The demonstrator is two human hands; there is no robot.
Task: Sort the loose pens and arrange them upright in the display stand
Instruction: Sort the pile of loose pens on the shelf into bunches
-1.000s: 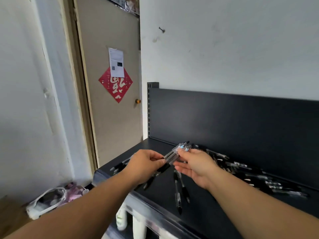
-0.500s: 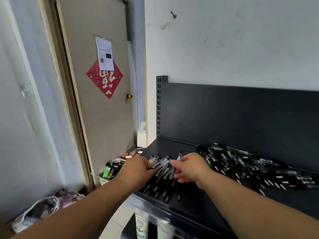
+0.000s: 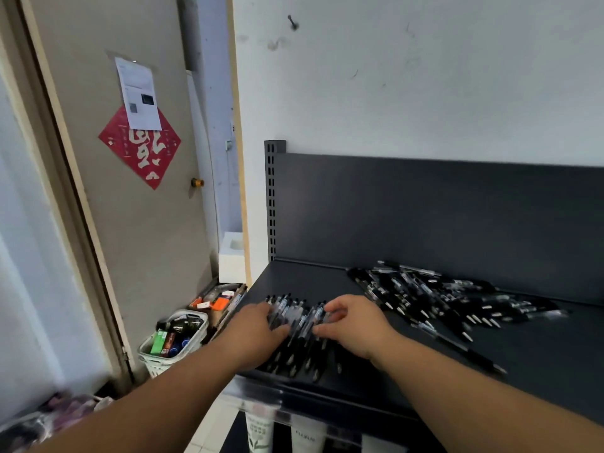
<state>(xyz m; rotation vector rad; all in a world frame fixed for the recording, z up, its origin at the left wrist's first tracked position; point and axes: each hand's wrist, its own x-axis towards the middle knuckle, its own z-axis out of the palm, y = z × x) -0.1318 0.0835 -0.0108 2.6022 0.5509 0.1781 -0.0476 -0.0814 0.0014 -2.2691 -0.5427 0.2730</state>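
In the lower middle of the frame, the left hand (image 3: 258,328) lay with its grip open, fingers flat on a row of pens (image 3: 295,317) at the shelf's (image 3: 539,354) front left. The right hand (image 3: 354,325) touched the row's right side, but blur hid whether its grip held one. A loose pile of pens (image 3: 441,295) lay at right centre.
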